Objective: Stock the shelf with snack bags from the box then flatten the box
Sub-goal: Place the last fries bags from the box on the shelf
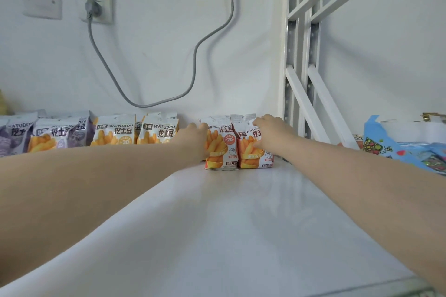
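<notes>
The right hand [270,134] gripped the top of a red snack bag [254,152] standing at the back of the white shelf [229,224]. The left hand [193,137] pressed the neighbouring red bag [219,149]; its fingers were hidden, so its grip was unclear. Yellow bags [135,132] and purple bags [48,135] stood further left. The box was not visible.

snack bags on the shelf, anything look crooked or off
Mostly tidy. The two red bags under the left hand and right hand stand apart from the yellow bags, leaving a gap in the row. Nothing looks spilled or torn.
</notes>
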